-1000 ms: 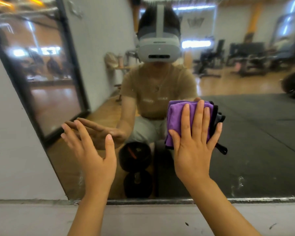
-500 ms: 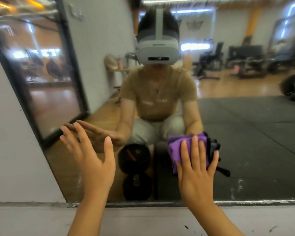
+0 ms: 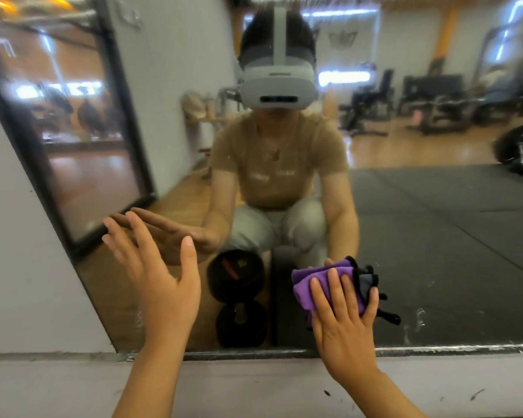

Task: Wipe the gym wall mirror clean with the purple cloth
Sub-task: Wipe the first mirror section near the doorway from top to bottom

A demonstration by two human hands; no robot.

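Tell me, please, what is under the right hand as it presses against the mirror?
The folded purple cloth lies under the right hand, pressed flat to the mirror near its bottom edge. Its upper and left parts show; the rest, and the glass behind it, are covered.

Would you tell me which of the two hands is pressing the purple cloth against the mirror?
The right hand: its straight fingers press the purple cloth flat on the mirror near its bottom edge. The left hand is spread open and holds nothing.

open mirror (image 3: 435, 236) glass lies right of the hands; metal edge (image 3: 450, 348) bounds below.
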